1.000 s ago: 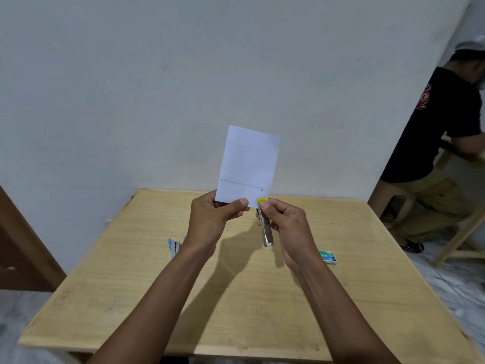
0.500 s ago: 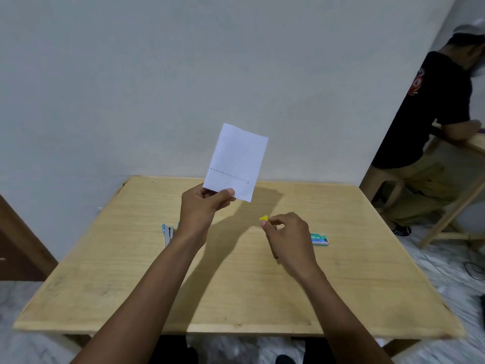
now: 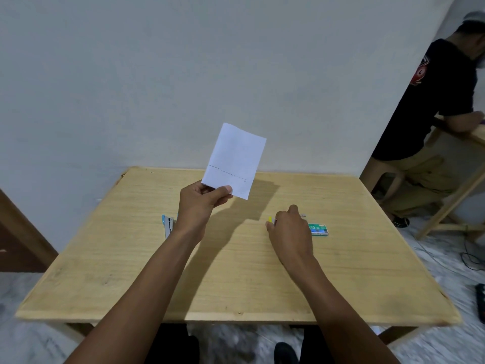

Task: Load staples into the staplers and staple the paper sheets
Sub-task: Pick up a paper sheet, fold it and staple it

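Observation:
My left hand (image 3: pixel 200 202) pinches the lower left corner of the white paper sheets (image 3: pixel 234 160) and holds them upright above the wooden table (image 3: pixel 236 271); a row of staples runs across the paper. My right hand (image 3: pixel 288 229) is down at the table surface, its fingers curled around the yellow-tipped stapler (image 3: pixel 270 220), most of which is hidden under the hand. A blue stapler (image 3: pixel 167 225) lies on the table just left of my left wrist. A green staple box (image 3: pixel 319 229) lies right behind my right hand.
A white wall rises directly behind the table. A person in a black shirt (image 3: pixel 430 106) leans on another wooden table (image 3: pixel 472 135) at the right. Cables and a dark object lie on the marble floor at the right. My feet show below the table's front edge.
My right hand has lowered the yellow-tipped stapler away from the paper down to the table near the staple box. My left hand still holds the paper up, now tilted slightly more.

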